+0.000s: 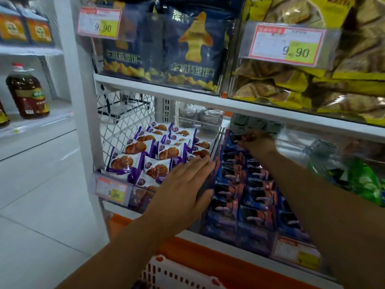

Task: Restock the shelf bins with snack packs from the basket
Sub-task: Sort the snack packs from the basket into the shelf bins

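Left hand (185,184): it is lying flat with fingers straight and together, holding nothing. The fingertips are pointing toward 1 o'clock and touching the clear divider (217,147) between two bins.
Right hand (257,142): it is reaching toward 11 o'clock into the far end of the blue bin. The fingers are curling onto the rear blue pack (236,139), though blur is softening the detail.
Blue snack packs (250,184): they are standing on edge in tight rows, filling the bin at 3 o'clock of the left hand.
Purple snack packs (145,163): they are sitting in loose overlapping rows in the bin at 9 o'clock of the divider.
Basket (164,272): it is showing only its white lattice rim at 6 o'clock of the view. I cannot tell what it is carrying.
Handling: the packs are probably light, air-puffed film pouches. They are likely soft at the middle, slick on the faces, and holding a biscuit that could crack.
Where to hold: pinching the crimped top seam or the two short ends is looking safer than squeezing the belly.
Next move: the rear pack is likely needing to be seated upright against its row, with the flat hand bracing the divider side.
Risk: the glossy film may be sliding between fingertips. Pushing hard may topple neighbouring packs over the divider.
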A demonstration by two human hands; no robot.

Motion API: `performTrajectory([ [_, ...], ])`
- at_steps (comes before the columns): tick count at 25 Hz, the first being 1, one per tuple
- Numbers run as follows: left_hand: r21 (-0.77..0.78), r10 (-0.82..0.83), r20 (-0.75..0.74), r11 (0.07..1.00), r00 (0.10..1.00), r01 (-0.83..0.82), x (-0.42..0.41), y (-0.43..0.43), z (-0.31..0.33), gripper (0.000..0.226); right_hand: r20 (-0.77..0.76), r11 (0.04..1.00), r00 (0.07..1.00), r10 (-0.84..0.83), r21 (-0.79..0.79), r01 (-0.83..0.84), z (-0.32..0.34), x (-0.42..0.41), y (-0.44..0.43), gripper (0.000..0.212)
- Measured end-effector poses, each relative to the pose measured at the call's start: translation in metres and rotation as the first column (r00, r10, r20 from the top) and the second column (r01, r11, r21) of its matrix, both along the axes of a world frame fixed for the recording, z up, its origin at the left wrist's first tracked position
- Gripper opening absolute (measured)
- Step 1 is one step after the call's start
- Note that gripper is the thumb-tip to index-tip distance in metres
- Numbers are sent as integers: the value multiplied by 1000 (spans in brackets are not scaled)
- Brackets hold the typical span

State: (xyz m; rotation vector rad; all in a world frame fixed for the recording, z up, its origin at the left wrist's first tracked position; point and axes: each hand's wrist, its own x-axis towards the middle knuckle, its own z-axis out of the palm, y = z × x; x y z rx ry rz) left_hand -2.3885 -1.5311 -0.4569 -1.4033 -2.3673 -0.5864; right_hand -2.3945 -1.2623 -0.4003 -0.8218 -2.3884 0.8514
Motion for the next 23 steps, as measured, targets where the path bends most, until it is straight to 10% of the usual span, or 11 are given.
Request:
performTrajectory([
  [10, 41, 10, 112, 999, 994, -14, 9, -14, -7, 68, 112, 993, 992, 56, 99, -68, -18, 6, 9, 61],
  [16, 48, 129, 159, 989, 979, -138, 56, -84, -52, 56, -445, 938, 837, 319, 276, -211, -27, 114, -127, 26],
  [21, -470, 243, 365, 881, 899, -47, 87, -148, -167, 55, 279, 719, 725, 630, 146, -680, -167, 165, -224, 27],
  [23, -642, 361, 467, 766, 807, 29, 98, -171, -199, 53, 663, 705, 404, 631, -272, -654, -246, 183, -229, 47],
])
